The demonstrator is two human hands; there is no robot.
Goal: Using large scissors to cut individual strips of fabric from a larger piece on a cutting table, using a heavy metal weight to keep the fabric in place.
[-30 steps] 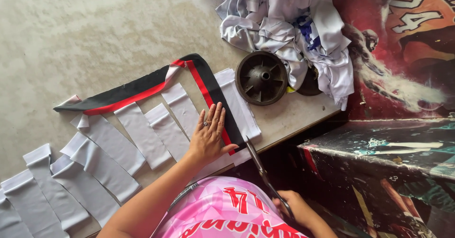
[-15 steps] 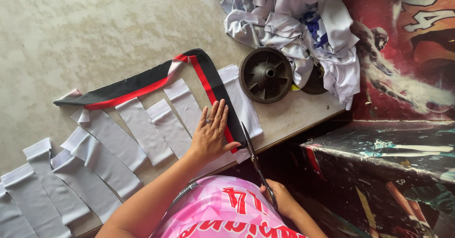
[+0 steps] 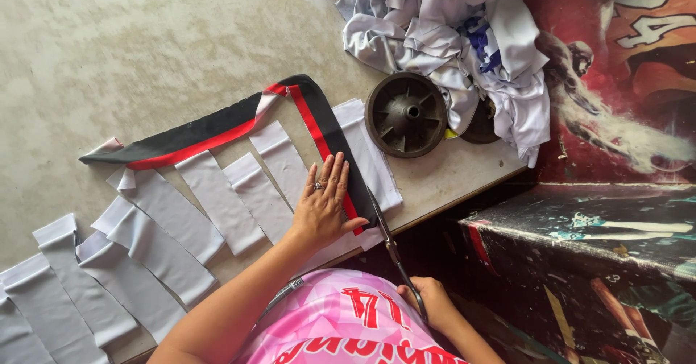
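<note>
Scissors [image 3: 388, 237] advanced along black-red strip [image 3: 319, 128]; black wheel [image 3: 406, 114] beside

My left hand [image 3: 324, 208] presses flat on the black-and-red fabric strip [image 3: 217, 128] over the white strips [image 3: 217, 197], while my right hand [image 3: 428, 302] holds the scissors [image 3: 388, 237], blades at the strip's end near the table edge [image 3: 464, 197]

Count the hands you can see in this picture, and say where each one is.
2. The left hand lies flat on the black and red strip; the right hand holds the scissors at the table edge.
</note>
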